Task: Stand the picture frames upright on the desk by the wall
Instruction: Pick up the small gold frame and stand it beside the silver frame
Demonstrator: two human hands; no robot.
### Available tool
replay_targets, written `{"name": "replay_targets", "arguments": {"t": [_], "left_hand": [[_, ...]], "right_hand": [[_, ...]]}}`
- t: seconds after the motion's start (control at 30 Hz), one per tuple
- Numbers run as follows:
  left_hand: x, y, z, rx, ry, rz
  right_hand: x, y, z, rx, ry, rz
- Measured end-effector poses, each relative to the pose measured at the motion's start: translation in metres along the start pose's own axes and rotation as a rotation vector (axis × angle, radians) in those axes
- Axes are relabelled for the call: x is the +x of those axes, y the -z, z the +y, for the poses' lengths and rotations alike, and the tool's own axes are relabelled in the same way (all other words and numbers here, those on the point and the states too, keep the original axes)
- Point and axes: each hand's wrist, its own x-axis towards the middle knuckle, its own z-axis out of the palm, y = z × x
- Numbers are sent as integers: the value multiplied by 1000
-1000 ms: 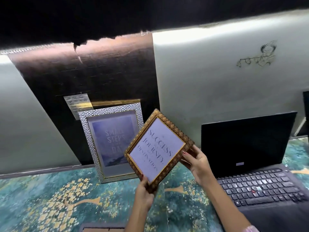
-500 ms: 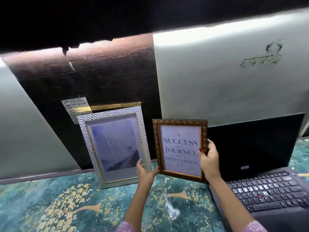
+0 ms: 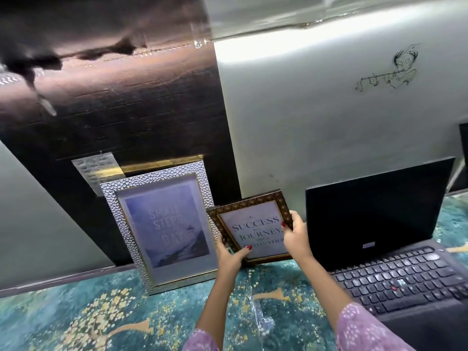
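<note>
Since half a second ago you have carried the small brown frame [image 3: 253, 224] farther back toward the wall [image 3: 316, 135] and tipped it, so its top now leans left instead of standing square. It sits between the large silver frame [image 3: 162, 224] and the laptop [image 3: 379, 224], its upper left corner overlapping the silver frame's right edge. Whether its lower edge touches the desk [image 3: 88, 312] you cannot tell, because your hands cover it. Your left hand [image 3: 229, 257] grips the lower left corner, thumb on the glass, the other fingers hidden behind. Your right hand [image 3: 297, 236] clasps the right edge, thumb across the print, hiding part of the lettering. The silver frame stands leaning on the dark wall panel [image 3: 126, 110]; its text is faint. The laptop's near right side is cut off.
</note>
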Motion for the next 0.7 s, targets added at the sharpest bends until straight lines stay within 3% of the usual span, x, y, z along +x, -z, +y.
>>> {"name": "replay_targets", "arguments": {"t": [0.33, 0.43, 0.7], "left_hand": [[5, -6, 22, -60, 52, -153], [8, -7, 29, -74, 75, -154], [9, -17, 48, -47, 115, -171]], "right_hand": [[33, -3, -11, -182, -87, 97], [41, -5, -19, -304, -132, 87], [57, -1, -40, -340, -291, 3]]}}
